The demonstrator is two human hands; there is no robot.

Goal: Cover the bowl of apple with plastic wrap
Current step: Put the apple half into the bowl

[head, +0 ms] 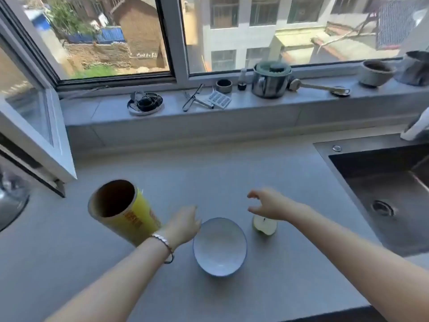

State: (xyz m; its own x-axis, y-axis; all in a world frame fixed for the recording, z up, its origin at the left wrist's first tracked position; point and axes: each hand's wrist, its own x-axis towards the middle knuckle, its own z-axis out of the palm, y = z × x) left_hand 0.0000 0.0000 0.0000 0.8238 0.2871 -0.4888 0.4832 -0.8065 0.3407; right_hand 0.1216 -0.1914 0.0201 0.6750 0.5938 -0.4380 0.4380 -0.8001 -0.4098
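Left hand [184, 225]: loosely curled, grasping nothing, at the empty bowl [220, 246] rim, probably to steady it | Right hand [267, 205]: fingers spread, empty, directly above the halved apple [264, 225], poised to lift it | Plastic wrap roll [123, 211]: behind left wrist, within reach | Apple not yet in bowl.

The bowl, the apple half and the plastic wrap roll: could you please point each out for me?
bowl [220, 246], head view, bare white inside.
apple half [264, 225], head view, pale cut face.
plastic wrap roll [137, 223], head view, yellow side.
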